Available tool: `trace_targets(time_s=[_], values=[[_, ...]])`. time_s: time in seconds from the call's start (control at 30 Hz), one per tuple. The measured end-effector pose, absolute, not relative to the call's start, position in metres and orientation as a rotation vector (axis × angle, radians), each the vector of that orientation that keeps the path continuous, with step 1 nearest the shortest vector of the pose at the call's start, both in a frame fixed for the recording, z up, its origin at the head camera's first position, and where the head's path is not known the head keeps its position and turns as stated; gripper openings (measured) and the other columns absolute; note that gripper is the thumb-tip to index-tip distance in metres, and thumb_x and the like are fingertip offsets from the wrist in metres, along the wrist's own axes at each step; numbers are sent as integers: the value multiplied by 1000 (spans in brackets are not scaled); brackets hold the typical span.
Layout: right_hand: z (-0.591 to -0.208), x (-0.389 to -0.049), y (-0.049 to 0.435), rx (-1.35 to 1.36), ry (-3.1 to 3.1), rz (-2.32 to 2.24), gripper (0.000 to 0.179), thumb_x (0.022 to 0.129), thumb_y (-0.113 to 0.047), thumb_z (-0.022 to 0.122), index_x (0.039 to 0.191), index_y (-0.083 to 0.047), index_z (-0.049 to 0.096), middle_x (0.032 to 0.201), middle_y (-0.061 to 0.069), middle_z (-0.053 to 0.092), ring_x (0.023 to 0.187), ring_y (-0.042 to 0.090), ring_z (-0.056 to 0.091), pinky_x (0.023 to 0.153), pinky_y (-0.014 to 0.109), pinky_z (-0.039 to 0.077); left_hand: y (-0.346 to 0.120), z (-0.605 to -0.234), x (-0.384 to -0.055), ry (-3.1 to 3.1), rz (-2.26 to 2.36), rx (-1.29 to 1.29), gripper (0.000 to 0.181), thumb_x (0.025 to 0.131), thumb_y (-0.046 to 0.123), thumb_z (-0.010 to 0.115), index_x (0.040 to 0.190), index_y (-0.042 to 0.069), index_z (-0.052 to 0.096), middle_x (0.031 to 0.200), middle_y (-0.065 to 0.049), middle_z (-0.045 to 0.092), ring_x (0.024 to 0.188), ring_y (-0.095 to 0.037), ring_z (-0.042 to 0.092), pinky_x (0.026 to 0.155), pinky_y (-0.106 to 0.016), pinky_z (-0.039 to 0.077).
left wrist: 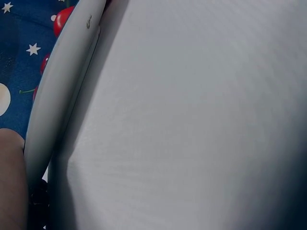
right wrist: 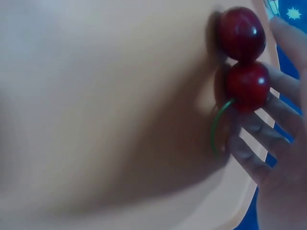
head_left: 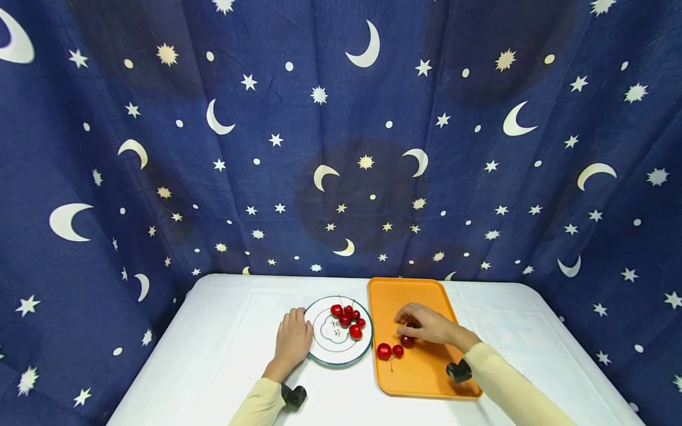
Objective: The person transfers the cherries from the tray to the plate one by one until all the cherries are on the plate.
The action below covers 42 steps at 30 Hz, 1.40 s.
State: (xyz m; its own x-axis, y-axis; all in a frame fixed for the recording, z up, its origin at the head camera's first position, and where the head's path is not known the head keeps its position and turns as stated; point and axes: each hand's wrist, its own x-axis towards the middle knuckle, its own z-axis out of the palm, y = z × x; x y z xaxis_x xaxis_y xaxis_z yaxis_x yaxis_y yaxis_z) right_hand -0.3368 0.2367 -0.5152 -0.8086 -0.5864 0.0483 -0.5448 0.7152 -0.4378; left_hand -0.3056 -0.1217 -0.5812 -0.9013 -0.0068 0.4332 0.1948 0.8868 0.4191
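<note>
My left hand [head_left: 295, 338] lies at the left edge of the white plate [head_left: 322, 355], fingers straight and thumb side against its blue rim. Several red cherries [head_left: 356, 332] sit on the plate's right half. In the left wrist view the plate [left wrist: 62, 96] is seen edge-on beside part of my hand [left wrist: 10, 182]. Over the orange tray, my right hand [head_left: 426, 324] reaches around a dark red cherry [right wrist: 248, 86] with a green stem, thumb and fingers apart. Another dark cherry [right wrist: 242, 33] touches it. Nearby on the tray lie two more red cherries [head_left: 384, 351].
The orange tray [head_left: 410, 378] stands right of the plate, close to its rim. Both are on a white-covered table [head_left: 213, 331]. A dark blue curtain [head_left: 266, 189] with moons and stars hangs behind and at both sides. Each wrist wears a small black camera [head_left: 293, 396].
</note>
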Motion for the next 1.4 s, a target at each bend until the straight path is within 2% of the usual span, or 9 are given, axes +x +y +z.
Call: trace_targets(time_s=[0.37,0.73,1.03,1.23,1.4], values=[[-514,-335,247,-933,2751,-745,37,97,-42,68,118,-12,66,110,-1,68,94,10,60,87,23,52,-123,-578,-306,-2669,-620,-121,33,100,16,52,127,-3,56,112,-16,59,95,-25,51,81,-39,45],[-519,-334,252,-963,2797,-727,29,101,-37,63,117,-12,67,110,-1,69,95,6,59,90,25,54,-121,-579,-306,-2704,-624,-107,33,100,16,52,127,-3,57,112,-15,59,96,-25,52,81,-38,44],[-521,-335,254,-1120,2822,-770,18,99,-19,66,114,-8,68,106,4,72,92,3,60,85,22,54,-122,-577,-306,-2687,-625,-116,33,101,15,52,128,-3,57,112,-16,59,96,-25,52,82,-38,45],[-518,-339,249,-1126,2887,-774,12,99,-18,66,107,-10,72,100,-1,75,88,3,62,85,28,57,-123,-578,-306,-2655,-611,-125,32,100,16,52,125,-2,57,110,-15,59,95,-26,53,80,-39,45],[-514,-341,242,-1036,2940,-715,16,99,-23,67,109,-12,73,101,-5,74,88,4,61,88,31,58,-122,-579,-306,-2656,-632,-130,32,100,16,52,125,-3,58,109,-15,59,94,-26,52,78,-38,43]])
